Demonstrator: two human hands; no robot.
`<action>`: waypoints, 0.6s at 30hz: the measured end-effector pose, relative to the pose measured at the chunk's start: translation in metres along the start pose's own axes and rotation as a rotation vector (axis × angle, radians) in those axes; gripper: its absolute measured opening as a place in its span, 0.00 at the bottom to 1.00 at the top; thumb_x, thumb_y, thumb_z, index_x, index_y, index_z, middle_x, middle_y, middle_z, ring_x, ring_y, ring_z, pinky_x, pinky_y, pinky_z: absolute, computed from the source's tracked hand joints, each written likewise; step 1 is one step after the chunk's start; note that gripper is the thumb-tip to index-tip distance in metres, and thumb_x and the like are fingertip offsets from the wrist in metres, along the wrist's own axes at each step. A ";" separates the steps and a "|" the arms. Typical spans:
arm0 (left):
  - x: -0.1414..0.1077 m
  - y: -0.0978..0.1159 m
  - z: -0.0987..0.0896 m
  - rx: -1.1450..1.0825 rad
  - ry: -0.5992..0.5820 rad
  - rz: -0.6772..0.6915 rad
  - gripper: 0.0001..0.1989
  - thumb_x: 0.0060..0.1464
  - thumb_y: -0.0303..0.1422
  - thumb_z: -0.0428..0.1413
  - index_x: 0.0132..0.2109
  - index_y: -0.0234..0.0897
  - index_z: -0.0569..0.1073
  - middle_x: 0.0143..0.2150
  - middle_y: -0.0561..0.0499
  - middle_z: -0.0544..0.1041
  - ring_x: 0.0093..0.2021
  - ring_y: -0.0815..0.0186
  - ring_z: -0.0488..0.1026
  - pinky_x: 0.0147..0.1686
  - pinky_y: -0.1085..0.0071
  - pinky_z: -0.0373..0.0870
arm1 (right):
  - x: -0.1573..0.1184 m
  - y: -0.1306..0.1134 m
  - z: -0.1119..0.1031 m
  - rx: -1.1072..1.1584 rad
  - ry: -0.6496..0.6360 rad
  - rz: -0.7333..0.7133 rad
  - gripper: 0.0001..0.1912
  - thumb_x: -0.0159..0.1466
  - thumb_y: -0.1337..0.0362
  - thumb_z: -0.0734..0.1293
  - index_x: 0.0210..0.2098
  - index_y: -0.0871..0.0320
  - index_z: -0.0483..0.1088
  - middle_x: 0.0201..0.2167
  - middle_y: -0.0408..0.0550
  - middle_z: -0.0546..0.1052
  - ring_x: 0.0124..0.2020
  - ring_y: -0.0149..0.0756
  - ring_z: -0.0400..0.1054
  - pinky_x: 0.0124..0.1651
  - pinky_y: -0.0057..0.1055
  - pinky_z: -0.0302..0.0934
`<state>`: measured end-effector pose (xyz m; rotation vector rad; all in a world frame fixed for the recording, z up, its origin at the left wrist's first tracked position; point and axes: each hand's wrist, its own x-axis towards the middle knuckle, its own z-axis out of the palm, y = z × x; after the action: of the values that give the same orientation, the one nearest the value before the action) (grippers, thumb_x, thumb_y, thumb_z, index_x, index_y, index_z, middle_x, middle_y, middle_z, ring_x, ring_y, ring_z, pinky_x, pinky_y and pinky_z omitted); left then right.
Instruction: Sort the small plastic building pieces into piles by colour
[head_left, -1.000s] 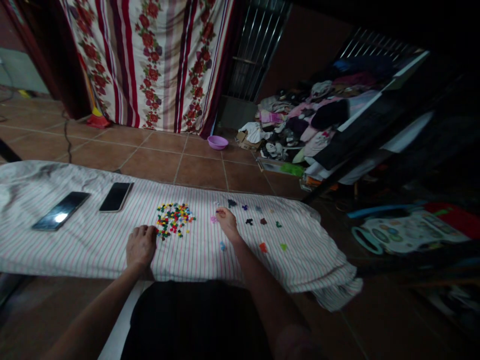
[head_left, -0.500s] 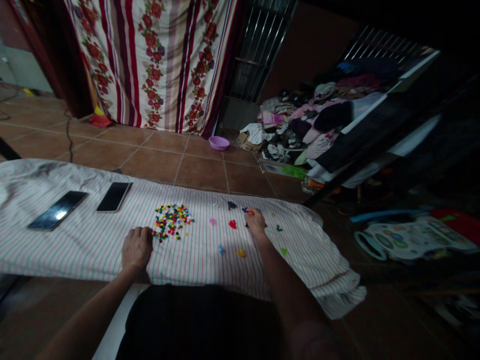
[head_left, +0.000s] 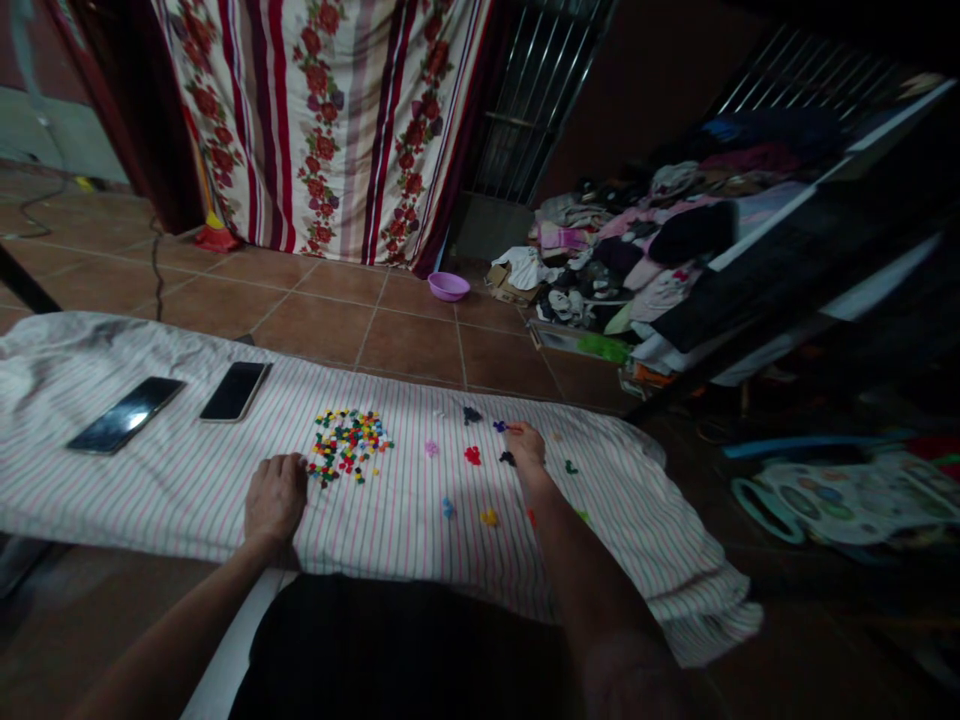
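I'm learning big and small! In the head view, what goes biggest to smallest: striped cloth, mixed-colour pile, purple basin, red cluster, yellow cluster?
1. Striped cloth
2. Mixed-colour pile
3. Purple basin, but farther away
4. Red cluster, yellow cluster: too alike to rank

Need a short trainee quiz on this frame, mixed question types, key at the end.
1. Multiple choice: which of these small clusters is nearest the fingertips of the bare right hand? A) yellow B) purple-blue C) pale pink
2. True or false: the bare left hand rests beside the mixed, multicoloured heap of small pieces.
3. Count: how many flat, black-screened phones lie on the white striped cloth?

Key: 1. B; 2. True; 3. Two.
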<state>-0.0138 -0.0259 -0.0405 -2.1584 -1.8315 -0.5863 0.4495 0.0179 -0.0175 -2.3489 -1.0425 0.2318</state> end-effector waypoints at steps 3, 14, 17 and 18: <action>-0.001 0.000 0.001 0.000 0.004 -0.014 0.15 0.64 0.36 0.42 0.41 0.34 0.72 0.35 0.44 0.74 0.39 0.57 0.66 0.42 0.61 0.62 | 0.005 0.000 0.002 -0.017 -0.002 -0.024 0.12 0.57 0.69 0.64 0.38 0.57 0.77 0.36 0.48 0.81 0.38 0.36 0.75 0.39 0.26 0.65; 0.001 0.001 -0.004 -0.102 -0.035 -0.064 0.17 0.64 0.37 0.40 0.44 0.36 0.72 0.36 0.44 0.73 0.39 0.57 0.66 0.43 0.61 0.63 | 0.009 -0.004 0.009 -0.081 -0.049 -0.005 0.17 0.57 0.71 0.63 0.42 0.58 0.78 0.39 0.51 0.80 0.40 0.39 0.74 0.41 0.27 0.64; 0.000 0.000 -0.002 -0.143 -0.051 -0.077 0.17 0.64 0.37 0.40 0.45 0.36 0.71 0.38 0.43 0.74 0.41 0.57 0.66 0.44 0.61 0.64 | 0.008 -0.002 0.009 -0.048 -0.029 -0.032 0.18 0.56 0.72 0.61 0.42 0.58 0.79 0.37 0.52 0.80 0.38 0.39 0.74 0.41 0.28 0.64; 0.000 -0.001 -0.001 -0.159 -0.053 -0.081 0.17 0.64 0.37 0.40 0.46 0.36 0.71 0.38 0.43 0.74 0.41 0.57 0.66 0.44 0.61 0.64 | 0.008 -0.001 0.009 -0.041 -0.026 -0.044 0.19 0.56 0.72 0.61 0.42 0.58 0.79 0.37 0.52 0.80 0.38 0.39 0.74 0.41 0.28 0.64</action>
<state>-0.0150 -0.0261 -0.0394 -2.2274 -1.9689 -0.7213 0.4507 0.0280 -0.0241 -2.3629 -1.1198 0.2267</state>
